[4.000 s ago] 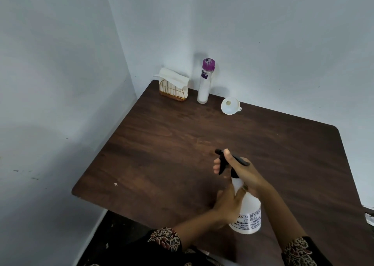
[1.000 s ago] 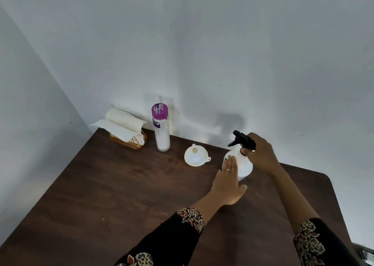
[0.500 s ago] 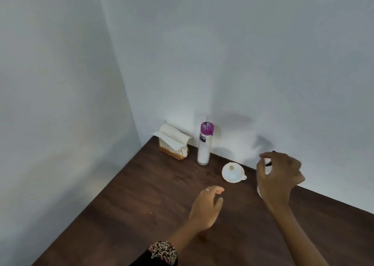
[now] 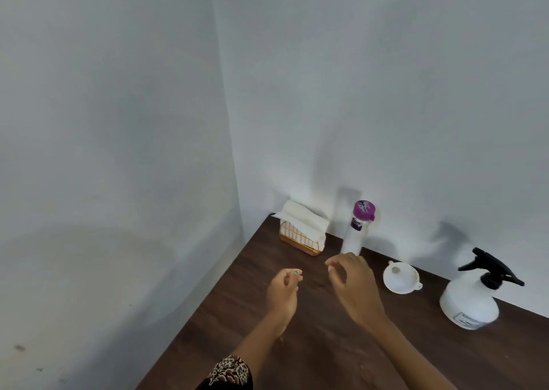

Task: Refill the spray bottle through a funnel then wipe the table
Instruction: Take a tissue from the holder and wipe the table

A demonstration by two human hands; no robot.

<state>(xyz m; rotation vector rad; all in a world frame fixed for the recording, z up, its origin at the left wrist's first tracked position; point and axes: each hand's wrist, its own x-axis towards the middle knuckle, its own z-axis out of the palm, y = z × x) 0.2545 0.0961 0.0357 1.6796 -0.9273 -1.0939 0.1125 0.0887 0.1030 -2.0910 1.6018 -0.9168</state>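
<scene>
A dark wood-grain counter (image 4: pixel 326 357) fits into a corner of pale walls. Along its far edge stand a wire basket of white paper towels (image 4: pixel 301 235), an upright purple-capped bottle (image 4: pixel 356 229), a white funnel (image 4: pixel 401 277) lying mouth up, and a white spray bottle (image 4: pixel 471 299) with a black trigger head.
</scene>
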